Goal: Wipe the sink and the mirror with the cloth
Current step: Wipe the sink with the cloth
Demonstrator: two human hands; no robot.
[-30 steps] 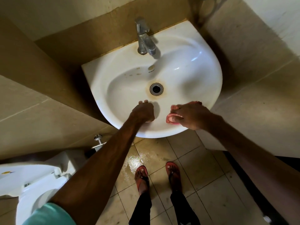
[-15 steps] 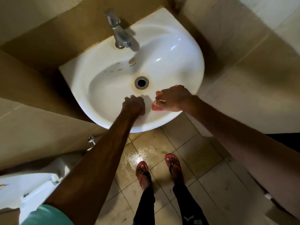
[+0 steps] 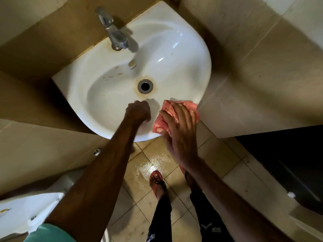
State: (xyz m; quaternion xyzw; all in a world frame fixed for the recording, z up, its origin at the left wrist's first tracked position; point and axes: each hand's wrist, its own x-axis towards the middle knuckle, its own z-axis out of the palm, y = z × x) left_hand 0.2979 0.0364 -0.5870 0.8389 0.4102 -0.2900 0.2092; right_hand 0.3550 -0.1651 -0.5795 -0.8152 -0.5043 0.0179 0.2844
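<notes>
Cloth (image 3: 168,107) now flat on sink (image 3: 183,67), near drain (image 3: 145,86)

The right hand (image 3: 180,133) has flattened out, and the cloth (image 3: 170,106) now lies spread.

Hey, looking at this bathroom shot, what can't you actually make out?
Mirror: nowhere in the head view.
Left hand on the sink rim: its grip is hidden under its own knuckles.
Sink surface beneath the cloth: covered by the cloth and the right hand.
Print below the tap: too small to read.
Toilet: cut off by the left edge.
</notes>
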